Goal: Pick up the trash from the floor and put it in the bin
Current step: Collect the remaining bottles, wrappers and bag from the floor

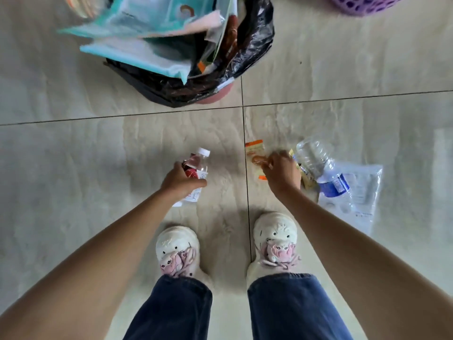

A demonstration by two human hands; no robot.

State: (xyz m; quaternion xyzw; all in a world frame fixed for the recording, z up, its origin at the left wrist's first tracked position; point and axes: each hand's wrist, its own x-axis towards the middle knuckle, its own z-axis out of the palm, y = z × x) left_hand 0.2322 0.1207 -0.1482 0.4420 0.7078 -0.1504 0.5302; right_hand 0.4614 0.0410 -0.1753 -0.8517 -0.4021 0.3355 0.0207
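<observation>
Down by the feet, both hands are gathering trash at once.

At ten o'clock from the slippers, the left hand (182, 179) is closing around a small white-capped bottle (199, 168); at one o'clock, the right hand (282, 171) is pinching an orange wrapper (255, 153), beside a clear water bottle (318, 168) and plastic bag (362, 190) lying at two o'clock. Taking one item per hand probably saves a trip to the overfull, black-lined bin (196, 87) waiting at twelve o'clock.

Purple basket (362, 4) cut by top edge; bin (215, 95) mostly hidden under black liner (257, 40); packaging (137, 23) inside blurred.
</observation>
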